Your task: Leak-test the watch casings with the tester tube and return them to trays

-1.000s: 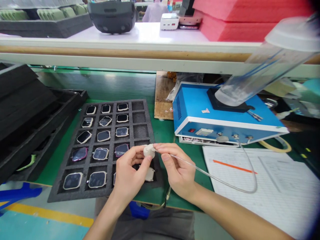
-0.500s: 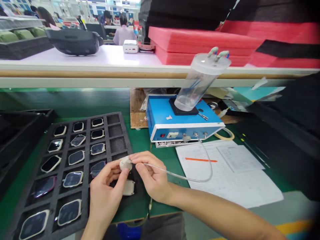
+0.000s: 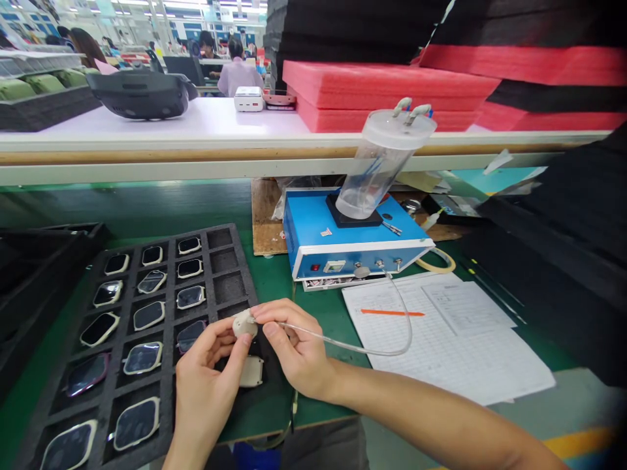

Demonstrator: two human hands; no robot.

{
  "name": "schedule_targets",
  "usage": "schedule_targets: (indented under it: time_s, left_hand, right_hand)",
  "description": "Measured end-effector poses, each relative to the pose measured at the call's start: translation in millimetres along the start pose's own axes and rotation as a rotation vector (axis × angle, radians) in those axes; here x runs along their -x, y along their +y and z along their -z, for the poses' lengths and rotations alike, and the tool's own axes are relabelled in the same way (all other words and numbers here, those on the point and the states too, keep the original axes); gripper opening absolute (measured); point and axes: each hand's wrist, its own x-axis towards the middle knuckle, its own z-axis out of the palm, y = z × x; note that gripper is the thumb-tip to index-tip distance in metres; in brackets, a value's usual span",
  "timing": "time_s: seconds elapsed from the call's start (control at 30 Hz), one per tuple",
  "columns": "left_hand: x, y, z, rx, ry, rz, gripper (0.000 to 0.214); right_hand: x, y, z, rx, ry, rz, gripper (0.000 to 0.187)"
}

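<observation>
Cream plastic piece: a small rounded shell [image 3: 243, 324] sits just above the black foam tray's lower right compartments, held in the air between both hands.
Left hand: the left hand [image 3: 210, 372] is closed around the piece, gripping it between thumb and fingers.
Right hand: the right hand [image 3: 294, 346] is pinched on a clear flexible tube [image 3: 343, 346] close to its tip. The fingers [image 3: 262, 313] touch the piece, and they hide exactly where the tip meets it.
Step in hand: judging by the grip, the tube tip is being applied to the piece.
Next move: it seems to call for a firm left-hand hold and a small, steady right-hand pinch, since the tube is thin.
Tray: a black foam tray [image 3: 220, 275] holds rows of rounded-square glass panels with pale frames [image 3: 142, 359]. A second cream shell [image 3: 251, 371] lies in a compartment below the hands.
Desk: white printed paper sheets [image 3: 441, 339] lie to the right, with an orange marker line [image 3: 392, 313] across them.
Machine: the tube runs to the front of a blue metal box [image 3: 313, 222], which carries a clear plastic cylinder [image 3: 377, 176].
Shelf: red foam sheets [image 3: 382, 91] are stacked above.
</observation>
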Motion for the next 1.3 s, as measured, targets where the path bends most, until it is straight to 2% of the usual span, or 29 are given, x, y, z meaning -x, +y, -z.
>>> schedule_targets:
  time_s: [1.3]
  left_hand:
    - [2.6, 0.1, -0.6, -0.015, 0.004, -0.005, 0.021]
  right_hand:
    - [2.9, -0.5, 1.2, -0.015, -0.026, -0.007, 0.021]
